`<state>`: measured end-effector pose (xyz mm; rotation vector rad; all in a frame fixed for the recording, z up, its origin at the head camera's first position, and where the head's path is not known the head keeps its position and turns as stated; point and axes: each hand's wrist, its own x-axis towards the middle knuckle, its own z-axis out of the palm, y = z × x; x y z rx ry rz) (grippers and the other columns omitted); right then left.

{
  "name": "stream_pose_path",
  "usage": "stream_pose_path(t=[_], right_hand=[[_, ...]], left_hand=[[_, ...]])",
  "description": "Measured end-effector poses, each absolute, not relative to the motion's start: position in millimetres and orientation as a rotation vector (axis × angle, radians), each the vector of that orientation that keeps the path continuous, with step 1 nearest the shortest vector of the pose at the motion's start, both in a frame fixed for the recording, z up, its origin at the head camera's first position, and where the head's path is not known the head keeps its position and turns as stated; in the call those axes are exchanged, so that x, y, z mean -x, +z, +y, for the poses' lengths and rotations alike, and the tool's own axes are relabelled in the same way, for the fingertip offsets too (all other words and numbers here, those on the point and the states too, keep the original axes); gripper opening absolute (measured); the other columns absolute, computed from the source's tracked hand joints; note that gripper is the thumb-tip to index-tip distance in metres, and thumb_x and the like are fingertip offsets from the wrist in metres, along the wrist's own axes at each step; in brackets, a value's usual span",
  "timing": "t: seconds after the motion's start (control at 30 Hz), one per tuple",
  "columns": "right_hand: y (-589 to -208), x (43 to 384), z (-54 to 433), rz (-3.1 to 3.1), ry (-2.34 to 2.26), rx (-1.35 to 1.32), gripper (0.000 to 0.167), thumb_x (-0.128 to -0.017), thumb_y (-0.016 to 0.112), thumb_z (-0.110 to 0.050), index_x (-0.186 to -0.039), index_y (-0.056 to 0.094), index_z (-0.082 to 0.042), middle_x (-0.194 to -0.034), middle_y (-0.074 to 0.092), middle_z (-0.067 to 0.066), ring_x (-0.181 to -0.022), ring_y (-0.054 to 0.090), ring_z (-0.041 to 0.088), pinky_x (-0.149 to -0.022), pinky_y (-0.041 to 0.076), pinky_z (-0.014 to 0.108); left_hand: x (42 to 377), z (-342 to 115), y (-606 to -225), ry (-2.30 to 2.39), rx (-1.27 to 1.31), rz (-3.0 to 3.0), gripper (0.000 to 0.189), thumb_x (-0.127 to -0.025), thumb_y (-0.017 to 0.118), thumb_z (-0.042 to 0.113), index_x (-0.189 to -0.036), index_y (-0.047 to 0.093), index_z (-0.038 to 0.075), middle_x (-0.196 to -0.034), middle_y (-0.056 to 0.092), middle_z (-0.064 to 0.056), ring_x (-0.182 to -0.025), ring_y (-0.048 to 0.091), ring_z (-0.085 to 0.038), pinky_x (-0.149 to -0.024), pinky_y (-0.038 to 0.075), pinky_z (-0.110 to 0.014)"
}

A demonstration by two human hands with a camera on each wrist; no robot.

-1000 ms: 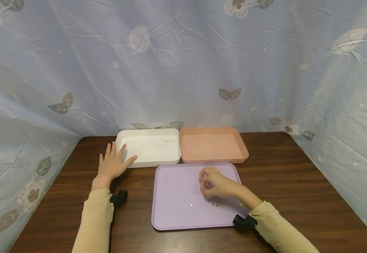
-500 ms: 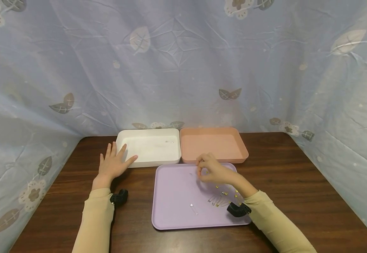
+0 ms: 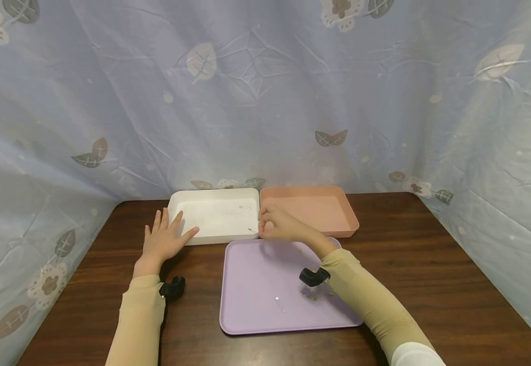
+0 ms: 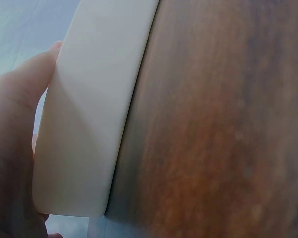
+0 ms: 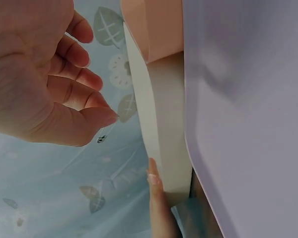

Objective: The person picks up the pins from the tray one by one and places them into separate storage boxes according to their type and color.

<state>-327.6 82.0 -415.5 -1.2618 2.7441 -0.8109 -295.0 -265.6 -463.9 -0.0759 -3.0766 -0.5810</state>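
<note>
My right hand (image 3: 282,224) pinches a silver safety pin (image 5: 102,139) between thumb and index finger. It hovers above the front rims where the white tray (image 3: 219,238) and the pink tray (image 3: 320,234) meet. In the right wrist view the pin's head pokes out below the fingertips; most of it is hidden. My left hand (image 3: 161,241) rests on the white tray's front left corner with fingers spread, the thumb (image 4: 37,69) on its rim. One more silver safety pin (image 3: 244,207) lies inside the white tray. Another silver pin (image 3: 280,303) is on the purple tray (image 3: 247,284).
Several gold-headed safety pins (image 3: 314,298) lie on the purple tray's right side, partly hidden by my right forearm and its black wrist camera (image 3: 314,277). All trays stand on a dark wooden table (image 3: 192,315), with a patterned curtain (image 3: 256,127) behind.
My right hand has lifted from the purple tray with the silver safety pin and moved forward and left to the rim of the white tray. My left hand has stayed in place.
</note>
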Motion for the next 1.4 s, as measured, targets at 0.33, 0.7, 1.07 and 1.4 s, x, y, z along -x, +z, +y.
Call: stream_pose_path(t=[0.33, 0.7, 1.07, 1.4], right_hand=[[-419.4, 352.0, 52.5, 2.703, -0.815, 1.08, 0.008, -0.085, 0.065, -0.011, -0.077, 0.067, -0.014, -0.114, 0.054, 0.007, -0.11, 0.048, 0.022, -0.098, 0.041, 0.038], [-425.1, 382.8, 32.2, 2.818, -0.723, 0.938, 0.006, -0.08, 0.065, -0.008, -0.08, 0.071, -0.009, -0.112, 0.053, 0.012, -0.11, 0.042, 0.029, -0.1, 0.037, 0.04], [-423.0, 395.1, 10.5, 2.93, -0.589, 0.873, 0.006, -0.084, 0.069, -0.017, -0.082, 0.072, -0.011, -0.122, 0.058, 0.011, -0.125, 0.044, 0.03, -0.115, 0.029, 0.047], [-424.1, 403.2, -8.6, 3.037, -0.535, 0.734, 0.009, -0.085, 0.069, -0.02, -0.084, 0.072, -0.012, -0.127, 0.057, 0.01, -0.129, 0.041, 0.031, -0.113, 0.033, 0.048]], left_hand=[[294.2, -266.0, -465.1, -0.574, 0.066, -3.076, 0.094, -0.09, 0.036, 0.075, -0.157, 0.018, 0.012, -0.161, -0.008, -0.027, -0.149, -0.008, -0.048, -0.11, -0.002, -0.075], [294.4, -266.0, -463.3, -0.576, 0.08, -3.071, 0.093, -0.09, 0.036, 0.075, -0.156, 0.019, 0.012, -0.16, -0.007, -0.028, -0.149, -0.007, -0.048, -0.11, -0.001, -0.075], [293.1, -265.5, -461.6, -0.576, 0.076, -3.076, 0.093, -0.09, 0.037, 0.075, -0.156, 0.02, 0.011, -0.16, -0.006, -0.028, -0.148, -0.006, -0.048, -0.11, -0.001, -0.075], [294.4, -266.1, -461.7, -0.572, 0.079, -3.075, 0.093, -0.09, 0.036, 0.075, -0.156, 0.02, 0.012, -0.161, -0.005, -0.028, -0.149, -0.005, -0.048, -0.11, -0.001, -0.075]])
